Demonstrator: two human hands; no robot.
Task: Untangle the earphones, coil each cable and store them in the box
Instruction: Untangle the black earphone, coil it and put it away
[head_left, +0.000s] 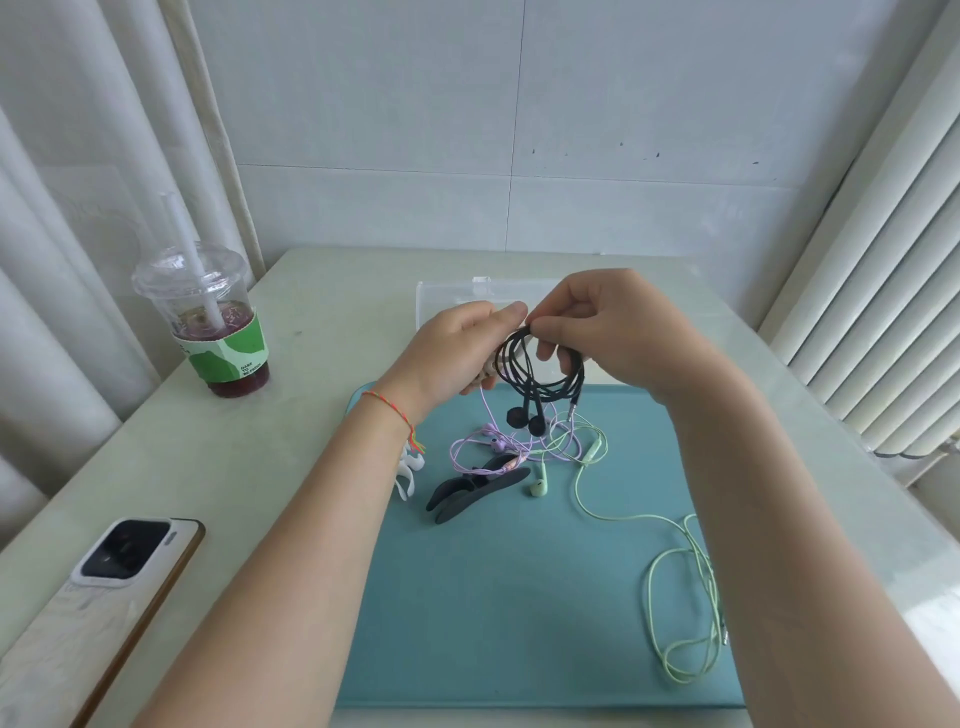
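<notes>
Surface: pale table (291, 415), teal mat (519, 597) | Room: white tiled wall (571, 130), curtain (78, 156) | Hands: left hand (457, 353), right hand (618, 322) pinch coiled black earphones (540, 374)

**Both hands raised, meeting at the coil's top**

Your two forearms reach forward and converge ahead of you. Your left hand (457, 353) is turned thumb-up, with thumb and fingers pinching the top of the black earphone coil (540, 371). Your right hand (608, 332) comes in from the other side, knuckles up, its thumb and forefinger pinching the same point, fingertips against the left thumb. Its other fingers curl down through the loop, just below the grip.
</notes>
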